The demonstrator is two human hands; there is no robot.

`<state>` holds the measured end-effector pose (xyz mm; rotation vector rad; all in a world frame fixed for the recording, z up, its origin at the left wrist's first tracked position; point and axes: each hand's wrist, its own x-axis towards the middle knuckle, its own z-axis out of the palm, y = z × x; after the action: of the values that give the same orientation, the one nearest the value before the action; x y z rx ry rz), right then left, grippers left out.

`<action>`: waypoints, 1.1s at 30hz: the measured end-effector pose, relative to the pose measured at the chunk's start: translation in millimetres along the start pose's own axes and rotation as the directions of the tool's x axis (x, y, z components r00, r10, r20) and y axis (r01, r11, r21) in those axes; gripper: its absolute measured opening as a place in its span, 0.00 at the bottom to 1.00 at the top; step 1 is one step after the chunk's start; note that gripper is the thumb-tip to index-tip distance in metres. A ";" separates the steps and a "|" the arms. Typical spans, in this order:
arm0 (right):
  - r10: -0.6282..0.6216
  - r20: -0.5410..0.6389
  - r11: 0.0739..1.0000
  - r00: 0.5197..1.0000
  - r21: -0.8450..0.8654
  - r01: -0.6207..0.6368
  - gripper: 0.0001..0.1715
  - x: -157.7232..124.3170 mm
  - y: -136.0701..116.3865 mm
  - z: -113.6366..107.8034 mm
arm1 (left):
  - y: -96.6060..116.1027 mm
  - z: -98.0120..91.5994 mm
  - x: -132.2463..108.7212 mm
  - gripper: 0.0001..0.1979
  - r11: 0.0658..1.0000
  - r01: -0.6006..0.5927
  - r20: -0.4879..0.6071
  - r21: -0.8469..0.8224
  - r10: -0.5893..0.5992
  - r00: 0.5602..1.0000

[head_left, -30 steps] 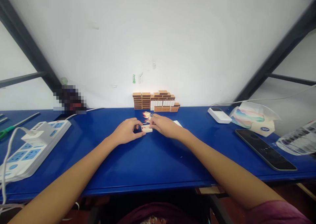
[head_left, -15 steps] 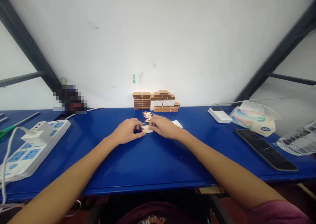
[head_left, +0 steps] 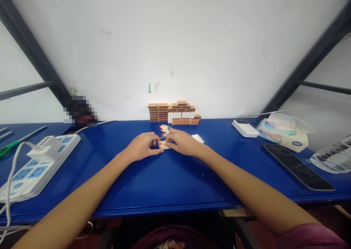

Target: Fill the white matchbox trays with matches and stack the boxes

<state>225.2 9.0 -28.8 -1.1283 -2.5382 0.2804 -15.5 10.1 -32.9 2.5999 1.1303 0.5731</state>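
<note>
A small white matchbox tray [head_left: 163,147] with red-tipped matches in it lies on the blue table. My left hand [head_left: 141,146] grips its left end between thumb and fingers. At the tray's right side, my right hand [head_left: 182,143] is closed in a pinch over the matches; its own fingers hide what is between them. Just beyond the tray lies a loose pile of matches [head_left: 164,129]. Behind my right hand, a white flat piece [head_left: 198,138] is partly hidden.
Brown and white matchboxes [head_left: 181,115] stand stacked against the wall. On the left are a power strip [head_left: 52,165] and a green-handled tool [head_left: 11,146]. A white device [head_left: 246,131], a tissue pack [head_left: 286,132], a phone [head_left: 297,167] and a plastic bottle [head_left: 333,155] lie right.
The whole view has shifted slightly. Both hands stay at the tray, with my right fingers a little further over it.
</note>
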 end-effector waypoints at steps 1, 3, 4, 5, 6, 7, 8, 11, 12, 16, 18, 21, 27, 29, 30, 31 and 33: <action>0.004 -0.007 1.000 1.000 -0.007 -0.004 0.06 0.0 -0.7 0.5 | -0.2 0.4 -0.2 0.16 1.000 -0.004 -0.001 0.000 0.004 1.000; 0.020 -0.020 1.000 1.000 -0.013 -0.020 0.07 0.1 -2.6 1.6 | -0.4 0.9 -0.6 0.16 1.000 -0.013 -0.005 0.003 0.013 1.000; 0.025 -0.025 1.000 0.999 -0.011 -0.025 0.07 0.2 -3.8 2.3 | -0.4 0.9 -0.7 0.16 1.000 -0.016 -0.005 0.007 0.016 1.000; 0.024 -0.028 1.000 0.999 -0.004 -0.024 0.08 0.4 -5.0 2.9 | -0.4 0.8 -0.7 0.16 1.000 -0.019 -0.005 0.013 0.019 1.000; 0.020 -0.028 1.000 0.999 0.006 -0.019 0.08 0.7 -6.0 3.4 | -0.4 0.7 -0.7 0.16 1.000 -0.021 -0.004 0.018 0.021 1.000; 0.012 -0.026 1.000 1.000 0.015 -0.012 0.08 1.0 -6.7 3.8 | -0.5 0.5 -0.6 0.15 1.000 -0.022 -0.002 0.019 0.022 1.000; 0.007 -0.021 1.000 1.000 0.023 -0.006 0.07 1.3 -7.2 3.9 | -0.7 0.4 -0.3 0.15 1.000 -0.024 0.002 0.019 0.024 1.000; 0.001 0.006 0.999 1.000 0.035 -0.001 0.05 1.9 -7.2 2.8 | -2.0 0.9 0.6 0.14 1.000 -0.028 0.012 0.010 0.028 1.000; -0.002 0.014 0.999 1.000 0.033 0.002 0.04 2.0 -6.8 2.0 | -2.5 1.4 0.9 0.14 1.000 -0.030 0.017 0.006 0.029 0.999; -0.034 0.017 0.999 0.999 -0.005 0.034 0.03 2.1 -5.2 -1.6 | -4.2 3.0 1.9 0.14 0.999 -0.034 0.021 -0.007 0.034 0.999; -0.055 -0.002 0.998 0.998 -0.002 0.055 0.04 2.2 -5.4 -3.4 | -4.5 2.9 2.0 0.14 0.999 -0.035 0.026 -0.006 0.035 0.999; -0.084 -0.023 0.993 0.996 0.079 0.086 0.06 2.1 -8.2 -6.1 | -4.5 1.8 1.6 0.13 0.999 -0.035 0.042 0.004 0.034 0.999; -0.017 0.095 0.954 0.995 0.299 -0.012 0.05 0.1 -17.1 -5.2 | -5.7 2.4 0.8 0.10 0.999 -0.048 0.060 0.022 0.046 0.997; 0.011 0.108 0.941 0.994 0.334 -0.046 0.07 0.1 -18.3 -3.1 | -6.0 2.8 0.8 0.11 0.999 -0.039 0.070 0.025 0.037 0.997; 0.018 0.116 0.938 0.993 0.343 -0.058 0.07 0.2 -18.6 -2.3 | -6.0 2.6 0.7 0.11 0.999 -0.037 0.076 0.026 0.035 0.997; 0.023 0.124 0.935 0.992 0.348 -0.065 0.08 0.4 -18.8 -1.8 | -5.8 2.3 0.7 0.11 0.999 -0.037 0.080 0.028 0.035 0.996; 0.021 0.140 0.931 0.990 0.358 -0.070 0.08 0.8 -18.7 -1.7 | -5.0 1.2 0.8 0.11 0.999 -0.042 0.088 0.033 0.039 0.995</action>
<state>212.7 -2.8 -21.1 -1.0510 -2.4332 0.8259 -17.7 13.9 -35.7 2.6549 1.0727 0.4470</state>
